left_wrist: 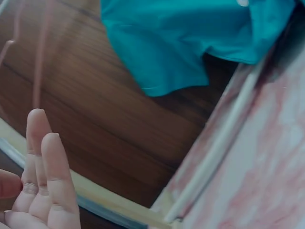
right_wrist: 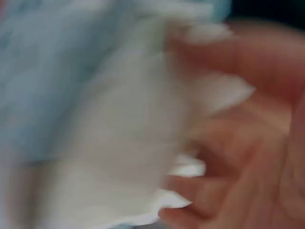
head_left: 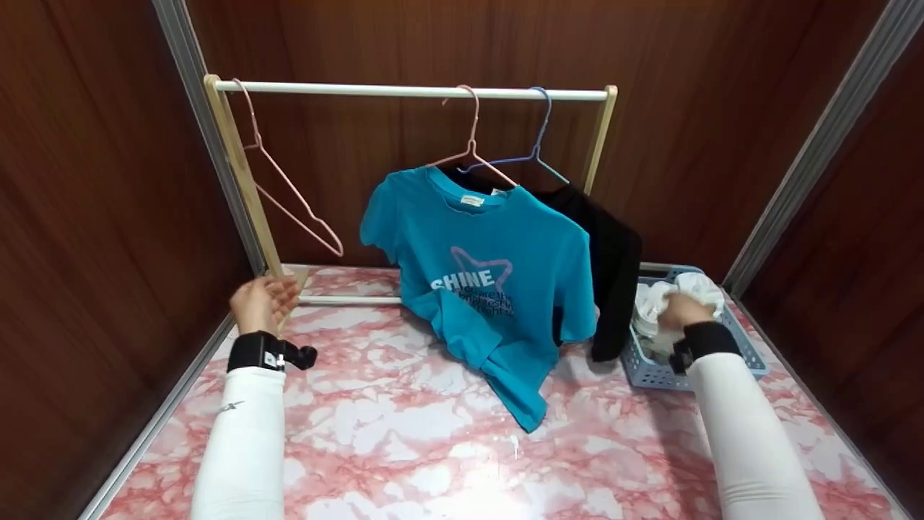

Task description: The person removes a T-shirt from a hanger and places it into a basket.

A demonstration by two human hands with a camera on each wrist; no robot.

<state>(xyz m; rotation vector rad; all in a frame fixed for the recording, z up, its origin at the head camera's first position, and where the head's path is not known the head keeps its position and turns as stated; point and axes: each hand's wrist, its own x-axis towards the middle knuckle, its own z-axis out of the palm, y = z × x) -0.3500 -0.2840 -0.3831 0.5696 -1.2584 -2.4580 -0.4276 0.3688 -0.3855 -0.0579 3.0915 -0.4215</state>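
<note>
My right hand is at the blue plastic basket, its thumb and fingers gripping a white cloth garment, blurred in the right wrist view. More white cloth bulges above the basket rim. On the left, my left hand holds nothing, its fingers extended beside the rack's wooden leg. A pink hanger hangs bare above it. In the middle a blue T-shirt with a star print hangs from another pink hanger, its hem bunched and trailing low over the table.
A black garment on a blue hanger hangs partly behind the T-shirt. The rack's white rod spans the back between wooden legs. Brown wood panels enclose the marbled red-and-white table on the left, back and right.
</note>
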